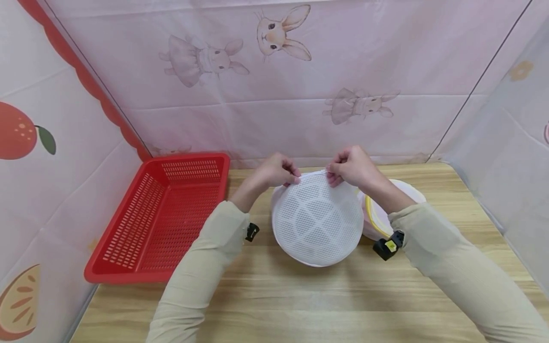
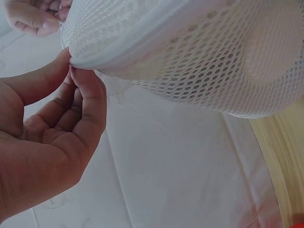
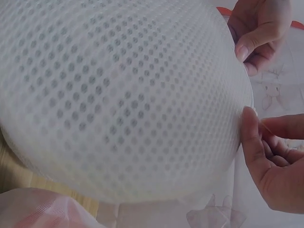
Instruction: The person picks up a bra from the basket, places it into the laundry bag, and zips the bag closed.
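A round white mesh laundry bag is held tilted above the table, its flat mesh face toward me. My left hand pinches the zippered rim at the upper left, thumb against fingers; the left wrist view shows this pinch on the white zipper edge. My right hand pinches the same rim at the upper right, where the small zipper pull seems to be, though the fingers hide it. Through the mesh in the left wrist view shows a pale rounded shape, its kind unclear.
On the left of the wooden table stands a red perforated plastic basket. Behind my right forearm lies a pink and white bag with yellow trim, partly covered. A pink cloth wall with printed rabbits rises at the back.
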`<state>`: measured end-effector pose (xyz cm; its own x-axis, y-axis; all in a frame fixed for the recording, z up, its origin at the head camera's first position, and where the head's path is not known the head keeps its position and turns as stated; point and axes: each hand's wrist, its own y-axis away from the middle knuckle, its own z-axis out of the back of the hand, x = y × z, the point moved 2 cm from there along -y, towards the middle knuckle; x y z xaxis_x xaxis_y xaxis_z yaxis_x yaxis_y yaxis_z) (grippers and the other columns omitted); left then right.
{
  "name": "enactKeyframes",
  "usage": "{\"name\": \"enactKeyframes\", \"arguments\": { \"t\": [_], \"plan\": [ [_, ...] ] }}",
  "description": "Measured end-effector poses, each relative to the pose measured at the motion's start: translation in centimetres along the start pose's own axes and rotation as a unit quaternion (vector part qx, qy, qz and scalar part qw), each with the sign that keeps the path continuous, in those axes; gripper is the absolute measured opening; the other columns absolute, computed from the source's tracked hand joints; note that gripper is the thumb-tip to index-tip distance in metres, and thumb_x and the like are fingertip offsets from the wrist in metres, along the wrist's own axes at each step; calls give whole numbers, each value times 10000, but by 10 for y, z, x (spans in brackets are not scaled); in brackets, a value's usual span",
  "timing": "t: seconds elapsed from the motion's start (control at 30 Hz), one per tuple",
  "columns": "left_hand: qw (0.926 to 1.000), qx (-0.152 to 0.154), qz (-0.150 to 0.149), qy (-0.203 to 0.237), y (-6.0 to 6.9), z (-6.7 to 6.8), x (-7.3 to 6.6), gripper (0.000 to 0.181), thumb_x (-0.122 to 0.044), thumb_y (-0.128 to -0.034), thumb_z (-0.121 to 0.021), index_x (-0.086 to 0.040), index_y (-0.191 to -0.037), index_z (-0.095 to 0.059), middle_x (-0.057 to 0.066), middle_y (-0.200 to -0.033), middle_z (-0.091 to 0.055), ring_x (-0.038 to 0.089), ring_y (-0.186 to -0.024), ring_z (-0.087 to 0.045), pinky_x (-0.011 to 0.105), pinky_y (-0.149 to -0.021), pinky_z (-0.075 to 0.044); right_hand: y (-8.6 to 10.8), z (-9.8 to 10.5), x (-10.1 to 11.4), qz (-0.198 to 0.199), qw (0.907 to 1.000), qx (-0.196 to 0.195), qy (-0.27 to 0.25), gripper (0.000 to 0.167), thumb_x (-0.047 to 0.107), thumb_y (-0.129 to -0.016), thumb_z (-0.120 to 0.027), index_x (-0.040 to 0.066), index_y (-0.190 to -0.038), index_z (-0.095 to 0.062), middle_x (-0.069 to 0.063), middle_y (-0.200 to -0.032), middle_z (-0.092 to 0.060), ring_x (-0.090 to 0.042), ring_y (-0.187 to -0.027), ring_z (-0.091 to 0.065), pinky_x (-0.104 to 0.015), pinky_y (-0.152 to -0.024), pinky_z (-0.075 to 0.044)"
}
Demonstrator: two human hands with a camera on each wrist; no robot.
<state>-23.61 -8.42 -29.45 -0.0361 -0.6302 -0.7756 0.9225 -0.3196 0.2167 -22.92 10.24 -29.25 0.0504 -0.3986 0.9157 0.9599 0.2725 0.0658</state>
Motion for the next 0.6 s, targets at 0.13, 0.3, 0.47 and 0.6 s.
{"name": "enactKeyframes", "arguments": {
  "t": [0.13,0.3,0.47,0.6],
  "plan": [
    [9999,-43,124,103,0,2,5,103,9,-803,-656,63,-889,-636,54,-753,-566,113,-646,-506,273,-679,-500,2,4,-3,-116,9999,21,-48,133,-42,-881,-524,-173,-879,-546,-141,-706,-617,-150,-569,-613,-307,-594,-552],
    [9997,-93,170,168,0,5,10,111,4,-803,-658,64,-894,-639,53,-753,-568,115,-654,-515,237,-656,-499,4,8,-7,-116,9998,52,-153,136,-56,-877,-518,-190,-883,-539,-127,-688,-610,-150,-567,-613,-319,-601,-553],
    [9996,-127,185,175,3,7,17,111,8,-810,-645,74,-898,-631,64,-762,-570,124,-659,-524,209,-629,-492,5,11,-13,-130,9994,43,-306,121,-83,-871,-492,-198,-848,-524,-120,-666,-603,-143,-554,-606,-315,-595,-553],
    [9996,-110,168,193,4,8,21,106,9,-812,-640,65,-902,-627,84,-787,-573,146,-679,-535,247,-675,-513,6,10,-14,-134,9993,78,-328,123,-82,-874,-491,-194,-836,-524,-119,-673,-604,-144,-561,-610,-315,-600,-553]
  ]
}}
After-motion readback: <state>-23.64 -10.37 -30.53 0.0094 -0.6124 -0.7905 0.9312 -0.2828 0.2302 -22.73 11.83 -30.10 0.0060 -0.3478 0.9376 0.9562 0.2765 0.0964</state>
